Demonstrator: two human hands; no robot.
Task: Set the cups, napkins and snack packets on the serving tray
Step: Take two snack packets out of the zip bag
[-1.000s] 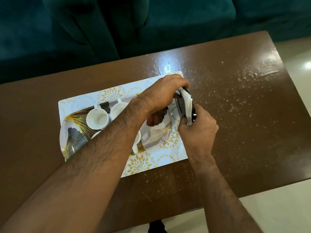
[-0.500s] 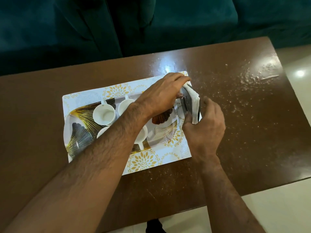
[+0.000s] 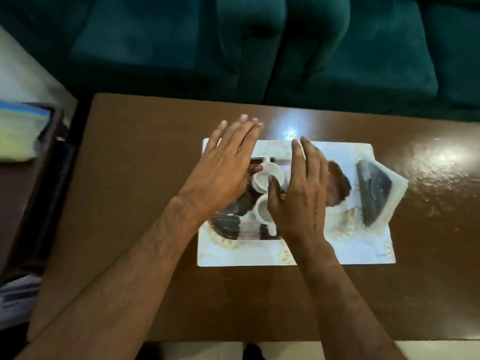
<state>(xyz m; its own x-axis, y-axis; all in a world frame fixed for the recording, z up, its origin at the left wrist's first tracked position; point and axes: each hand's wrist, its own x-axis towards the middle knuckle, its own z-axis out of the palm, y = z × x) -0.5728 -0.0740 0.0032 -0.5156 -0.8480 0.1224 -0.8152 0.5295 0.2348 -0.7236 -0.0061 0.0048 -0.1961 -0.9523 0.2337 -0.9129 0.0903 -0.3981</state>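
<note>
A leaf-patterned serving tray [image 3: 228,227] lies on a white floral placemat [image 3: 350,250] on the brown table. White cups [image 3: 267,175] stand on the tray between my hands; a second cup [image 3: 262,210] sits just below the first. My left hand [image 3: 226,167] hovers flat and open over the tray's left part. My right hand [image 3: 298,193] is open over the tray's middle, hiding part of it. At the tray's right end lies a dark packet with white napkins [image 3: 376,193], touched by neither hand. The picture is blurred by motion.
The brown table [image 3: 428,281] has bare room to the right and front. A dark green sofa [image 3: 259,48] stands behind it. At the left, a dark side shelf [image 3: 33,178] holds a light green bundle [image 3: 18,133].
Both hands have let go of the packet and napkins, which now rest at the tray's right end. The hands moved left over the cups, and the camera view shifted to the left.
</note>
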